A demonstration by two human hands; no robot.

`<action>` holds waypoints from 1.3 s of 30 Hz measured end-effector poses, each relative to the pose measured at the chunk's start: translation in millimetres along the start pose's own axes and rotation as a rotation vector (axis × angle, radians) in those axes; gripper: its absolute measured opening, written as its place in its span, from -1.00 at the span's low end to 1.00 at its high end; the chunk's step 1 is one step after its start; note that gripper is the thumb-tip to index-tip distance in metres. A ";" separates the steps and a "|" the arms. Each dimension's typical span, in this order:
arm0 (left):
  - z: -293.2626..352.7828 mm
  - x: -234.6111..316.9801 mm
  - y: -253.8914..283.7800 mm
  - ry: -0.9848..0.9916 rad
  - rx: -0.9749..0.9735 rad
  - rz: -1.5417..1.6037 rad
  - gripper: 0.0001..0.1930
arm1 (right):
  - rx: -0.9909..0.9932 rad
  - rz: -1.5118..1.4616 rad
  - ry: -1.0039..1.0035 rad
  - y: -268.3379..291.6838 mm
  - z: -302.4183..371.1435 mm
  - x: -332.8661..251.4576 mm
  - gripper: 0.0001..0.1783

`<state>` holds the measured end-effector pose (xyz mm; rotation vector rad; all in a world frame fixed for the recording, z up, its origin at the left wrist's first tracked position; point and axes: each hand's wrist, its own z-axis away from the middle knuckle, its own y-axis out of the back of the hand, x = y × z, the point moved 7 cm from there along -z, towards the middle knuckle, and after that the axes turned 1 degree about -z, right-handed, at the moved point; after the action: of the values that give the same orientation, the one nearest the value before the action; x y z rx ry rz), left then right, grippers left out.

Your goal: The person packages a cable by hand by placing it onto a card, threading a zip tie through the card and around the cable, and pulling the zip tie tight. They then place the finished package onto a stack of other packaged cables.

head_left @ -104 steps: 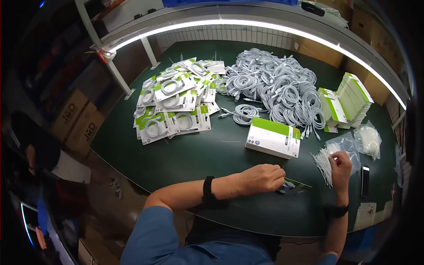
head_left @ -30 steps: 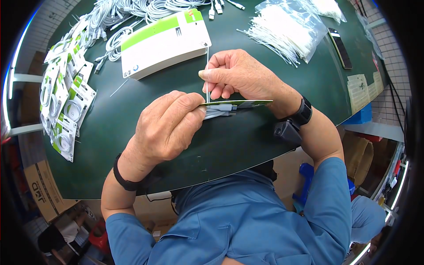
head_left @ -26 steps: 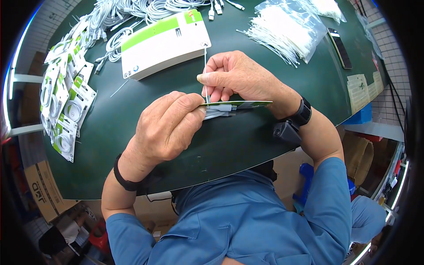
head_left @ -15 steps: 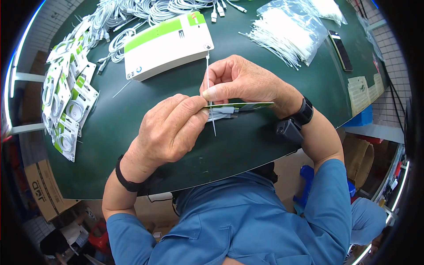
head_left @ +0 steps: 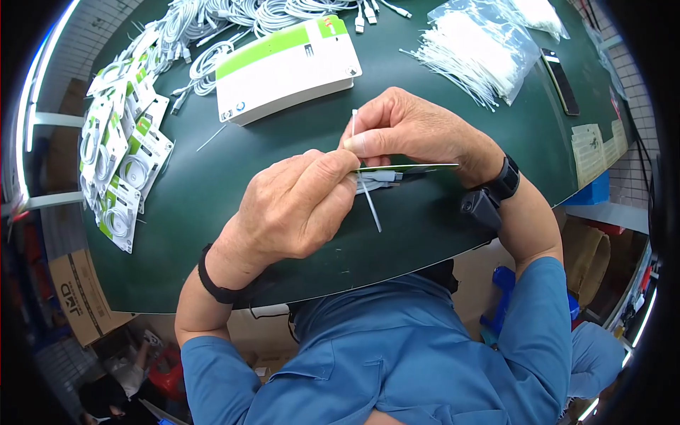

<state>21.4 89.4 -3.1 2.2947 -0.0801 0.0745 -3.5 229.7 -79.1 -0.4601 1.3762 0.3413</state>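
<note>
A packaging card (head_left: 439, 167) is held edge-on between my hands, with a coiled grey cable (head_left: 379, 180) against its near side. My left hand (head_left: 294, 205) is closed on the card's left end. A thin white cable tie (head_left: 370, 205) passes by the card there, its lower part slanting down over the table and its upper end standing above the fingers. My right hand (head_left: 414, 134) pinches the tie's upper part between thumb and forefinger, close to my left fingertips. Where exactly the tie crosses the card is hidden by the fingers.
A stack of white and green cards (head_left: 290, 78) lies ahead. Carded cables (head_left: 117, 163) are heaped at left, loose grey cables (head_left: 265, 18) at the back. A bag of cable ties (head_left: 474, 57) and a phone (head_left: 559, 81) are at right. One loose tie (head_left: 211, 138) lies near the stack.
The tie's upper end is now lower and closer to my fingers, and its lower end reaches further down and slants right. The whole view has shifted slightly.
</note>
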 end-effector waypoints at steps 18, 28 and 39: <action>-1.2 -0.8 -0.3 0.051 -0.011 0.018 -0.83 | -0.012 -0.066 -0.080 -1.4 2.9 -0.2 -0.78; 9.7 -30.9 4.9 0.577 -0.008 0.317 -0.84 | 0.454 0.155 0.145 44.8 19.3 -48.3 -0.83; 40.4 -62.5 -12.8 0.949 0.039 0.646 -0.89 | 0.359 1.254 0.663 -51.1 22.4 -82.9 -0.65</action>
<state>-38.7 69.8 -44.3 1.9586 -0.3148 1.4620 26.8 199.6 11.2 0.7325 2.2096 0.9821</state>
